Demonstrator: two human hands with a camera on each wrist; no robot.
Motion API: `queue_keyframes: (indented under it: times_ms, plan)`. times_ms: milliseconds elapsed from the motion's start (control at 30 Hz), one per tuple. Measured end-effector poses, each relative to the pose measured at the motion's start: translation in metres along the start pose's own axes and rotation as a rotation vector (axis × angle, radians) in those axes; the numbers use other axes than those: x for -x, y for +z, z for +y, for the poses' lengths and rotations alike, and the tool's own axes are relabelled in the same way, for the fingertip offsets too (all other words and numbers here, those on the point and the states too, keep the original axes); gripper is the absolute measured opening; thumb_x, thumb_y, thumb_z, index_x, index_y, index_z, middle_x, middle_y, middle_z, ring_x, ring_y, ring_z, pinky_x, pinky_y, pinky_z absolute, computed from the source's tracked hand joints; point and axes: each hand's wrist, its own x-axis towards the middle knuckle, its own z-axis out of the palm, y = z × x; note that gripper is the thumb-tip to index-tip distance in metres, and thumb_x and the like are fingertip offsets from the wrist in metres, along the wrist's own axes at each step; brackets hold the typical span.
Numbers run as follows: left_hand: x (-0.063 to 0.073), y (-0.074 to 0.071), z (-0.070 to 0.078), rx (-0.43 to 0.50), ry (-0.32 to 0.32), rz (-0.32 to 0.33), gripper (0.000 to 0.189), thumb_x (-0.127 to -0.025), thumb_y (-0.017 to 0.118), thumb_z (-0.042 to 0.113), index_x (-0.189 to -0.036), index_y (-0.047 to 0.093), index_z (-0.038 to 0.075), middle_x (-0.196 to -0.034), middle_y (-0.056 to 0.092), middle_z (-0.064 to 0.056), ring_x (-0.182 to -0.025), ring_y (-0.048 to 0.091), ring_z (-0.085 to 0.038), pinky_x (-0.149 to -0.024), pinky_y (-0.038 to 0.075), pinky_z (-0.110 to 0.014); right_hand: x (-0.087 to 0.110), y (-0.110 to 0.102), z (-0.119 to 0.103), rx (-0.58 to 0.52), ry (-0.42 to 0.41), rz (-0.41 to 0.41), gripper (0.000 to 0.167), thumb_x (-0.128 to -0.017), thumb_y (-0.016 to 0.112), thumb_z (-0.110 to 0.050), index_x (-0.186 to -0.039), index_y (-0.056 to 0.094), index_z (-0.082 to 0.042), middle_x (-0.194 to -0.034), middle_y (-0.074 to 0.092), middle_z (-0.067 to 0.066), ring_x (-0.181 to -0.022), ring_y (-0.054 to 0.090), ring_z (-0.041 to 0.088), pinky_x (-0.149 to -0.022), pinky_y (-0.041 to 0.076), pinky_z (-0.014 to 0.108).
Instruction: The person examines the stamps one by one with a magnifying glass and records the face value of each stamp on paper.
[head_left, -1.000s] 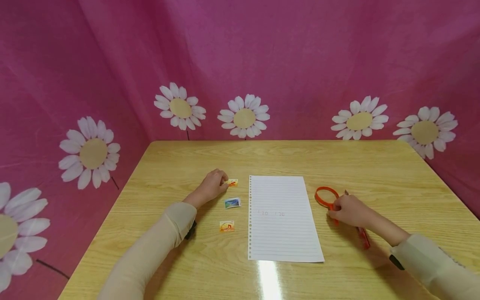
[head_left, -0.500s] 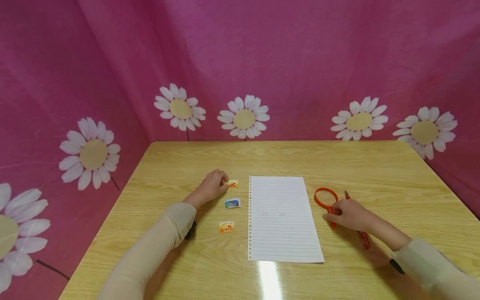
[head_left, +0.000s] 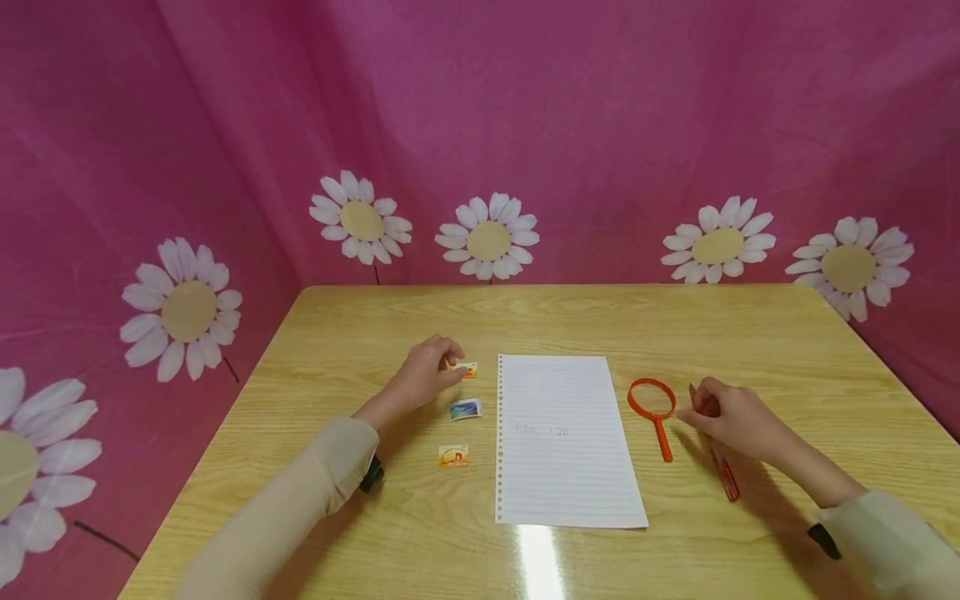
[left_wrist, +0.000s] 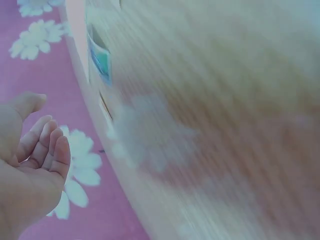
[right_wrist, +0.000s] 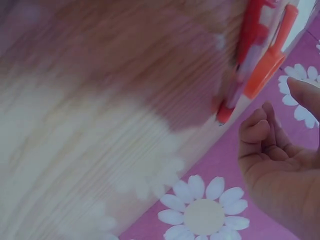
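Observation:
My left hand (head_left: 422,373) is beside the top stamp (head_left: 470,370), a yellow and red one it partly covers. In the left wrist view its thumb stands apart from loosely bent fingers (left_wrist: 59,155), and nothing shows between them. Below lie a blue-green stamp (head_left: 466,409) and another yellow one (head_left: 453,456). On the right, my right hand (head_left: 738,421) hovers around the upper part of a red pen (head_left: 727,481). The right wrist view shows the pen on the table, apart from the hand (right_wrist: 280,155), whose thumb and fingers are spread. An orange-red magnifying glass (head_left: 662,439) lies just left of it.
A lined, punched sheet of paper (head_left: 570,479) with faint handwritten figures lies mid-table between the stamps and the magnifying glass. The wooden table (head_left: 555,321) meets a pink curtain (head_left: 585,125) printed with white daisies at its back and left.
My right hand has let go of the magnifying glass handle and shifted right, over the pen. The left hand's thumb and fingers have parted slightly beside the top stamp.

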Motion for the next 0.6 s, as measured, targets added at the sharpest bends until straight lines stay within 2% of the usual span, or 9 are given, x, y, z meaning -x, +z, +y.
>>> queue_keyframes:
  times_ms: [300,500,600]
  plan:
    - [0.035,0.007,0.023,0.058,0.132,-0.061,0.025,-0.09,0.07,0.015,-0.108,0.061,0.0,-0.098,0.058,-0.011,-0.082,0.049,-0.017,-0.072,0.042,-0.021,-0.002,0.0,0.014,-0.001,0.051,-0.018,0.033,-0.086,0.074,-0.024,-0.093,0.055,0.002,-0.071,0.055,0.003,-0.059,0.04,0.008,-0.051,0.035,0.022]
    - [0.058,0.016,0.036,0.07,0.212,-0.111,0.024,-0.088,0.072,0.015,-0.105,0.061,0.001,-0.093,0.058,-0.009,-0.081,0.05,-0.014,-0.072,0.044,-0.019,-0.007,-0.001,0.02,0.002,0.059,-0.033,0.037,-0.085,0.076,-0.025,-0.093,0.053,0.002,-0.073,0.056,0.004,-0.061,0.041,0.01,-0.053,0.035,0.022]
    - [0.068,0.021,0.041,0.048,0.258,-0.133,0.023,-0.088,0.073,0.015,-0.103,0.061,0.002,-0.089,0.057,-0.007,-0.08,0.049,-0.013,-0.071,0.044,-0.018,-0.01,0.0,0.024,0.008,0.063,-0.046,0.039,-0.084,0.077,-0.026,-0.092,0.052,0.003,-0.073,0.056,0.005,-0.062,0.043,0.011,-0.053,0.036,0.023]
